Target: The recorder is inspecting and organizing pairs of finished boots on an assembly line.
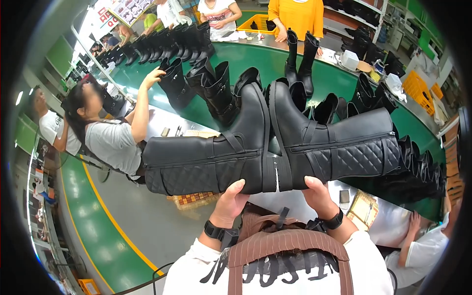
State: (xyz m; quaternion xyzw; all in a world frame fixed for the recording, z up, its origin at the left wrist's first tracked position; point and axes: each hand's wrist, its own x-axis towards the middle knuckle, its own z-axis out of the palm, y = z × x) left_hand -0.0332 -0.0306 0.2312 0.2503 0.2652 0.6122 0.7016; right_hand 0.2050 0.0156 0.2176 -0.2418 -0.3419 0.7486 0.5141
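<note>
Here, holding two black knee boots up in front of the chest, soles pressed together in the middle, shafts pointing outward to either side. Gripping the left boot (206, 162) at its heel with the left hand (230, 201), thumb showing up over the lower edge, the other fingers hidden behind the heel, so closed around it as far as can be seen. Gripping the right boot (339, 150) the same way with the right hand (318, 194), thumb curled over the heel edge, remaining fingers out of sight behind. Both boots lying level, toes up, quilted panels and straps facing the camera, zips running along the shafts. Wearing a dark watch (214, 230) on the left wrist and a dark band (335, 220) on the right. Hovering above the near edge of a long green desk (255, 61) carrying rows of more black boots. Sitting to the left, a person in a grey top (113, 142) reaching for a boot on the desk. Standing across the desk, a person in an orange top (300, 14) beside a pair of upright boots (301, 61).
</note>
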